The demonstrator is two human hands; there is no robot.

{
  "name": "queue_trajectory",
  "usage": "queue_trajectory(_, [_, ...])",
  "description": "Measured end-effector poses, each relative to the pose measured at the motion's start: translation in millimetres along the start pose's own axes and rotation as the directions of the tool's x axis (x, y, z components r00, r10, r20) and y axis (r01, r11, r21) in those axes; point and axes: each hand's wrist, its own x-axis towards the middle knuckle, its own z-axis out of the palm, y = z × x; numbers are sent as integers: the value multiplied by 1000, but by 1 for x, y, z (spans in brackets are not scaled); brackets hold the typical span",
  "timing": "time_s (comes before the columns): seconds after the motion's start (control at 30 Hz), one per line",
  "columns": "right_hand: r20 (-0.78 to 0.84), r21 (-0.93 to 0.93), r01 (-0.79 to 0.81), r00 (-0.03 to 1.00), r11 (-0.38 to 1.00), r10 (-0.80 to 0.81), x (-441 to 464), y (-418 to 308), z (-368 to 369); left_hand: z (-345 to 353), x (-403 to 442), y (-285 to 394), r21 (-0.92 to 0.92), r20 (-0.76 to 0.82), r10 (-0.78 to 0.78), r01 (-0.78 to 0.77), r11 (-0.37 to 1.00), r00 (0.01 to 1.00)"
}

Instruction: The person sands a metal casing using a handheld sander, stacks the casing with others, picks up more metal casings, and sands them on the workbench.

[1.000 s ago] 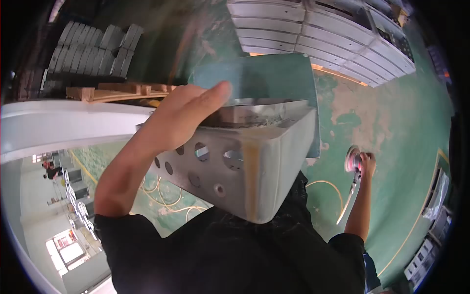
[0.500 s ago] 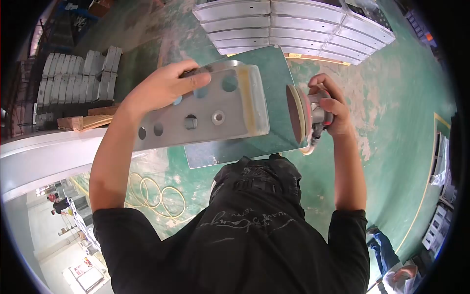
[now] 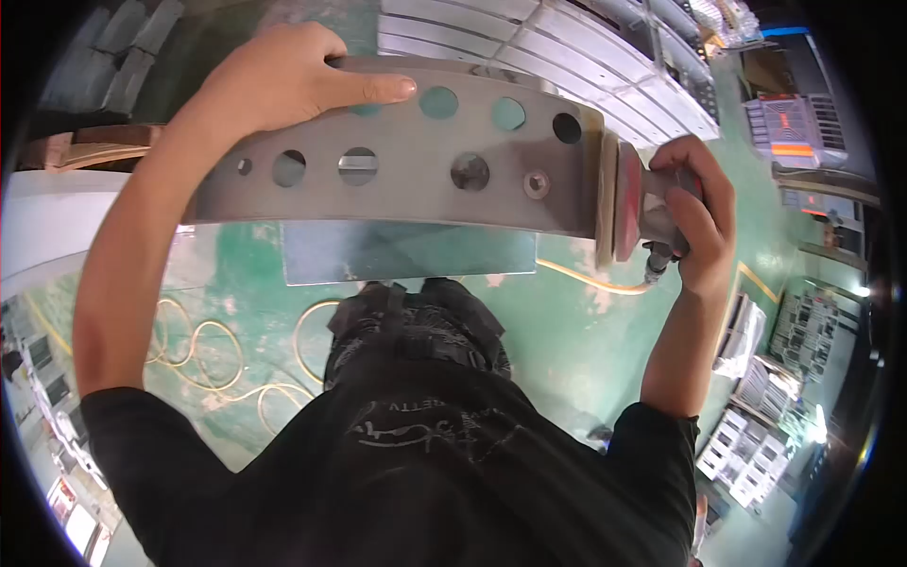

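Note:
My left hand (image 3: 293, 80) grips the upper edge of a long grey metal part (image 3: 406, 198) with several round holes, its thumb lying on the flat face. My right hand (image 3: 694, 213) is wrapped round a disc sander (image 3: 657, 208). The sander's round pad (image 3: 609, 198) stands upright against the right end of the metal part. A hose fitting (image 3: 657, 260) hangs below the sander. Beneath the part, a green-topped work surface (image 3: 406, 253) shows in front of my body.
A yellow hose (image 3: 590, 277) runs from the sander, and its coils (image 3: 213, 354) lie on the green floor. Stacked metal panels (image 3: 548, 42) stand behind. At the left is a white beam (image 3: 57, 213) beside a wooden pallet (image 3: 104, 146). Racks of parts (image 3: 746, 454) line the right.
The metal part has been raised and shows more of its length. The sander has moved right, and its pad, apart from the part before, now meets the part's end.

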Motion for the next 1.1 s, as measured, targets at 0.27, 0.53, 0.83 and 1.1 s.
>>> queue_trajectory(0.27, [108,-709,179,983,682,-145,20,-91,50,11,-1,-3,-95,-151,95,-110,989,984])
queue_trajectory(0.53, [-43,-790,61,987,610,-154,74,-75,48,12,14,-15,-7,-166,175,-179,984,971])
queue_trajectory(0.83, [-52,-749,15,995,663,-81,57,-77,46,-11,-11,9,-6,-23,63,-63,998,998])
queue_trajectory(1.1, [47,-732,99,994,675,-94,28,-90,55,13,2,-3,-136,-161,85,-107,985,983])
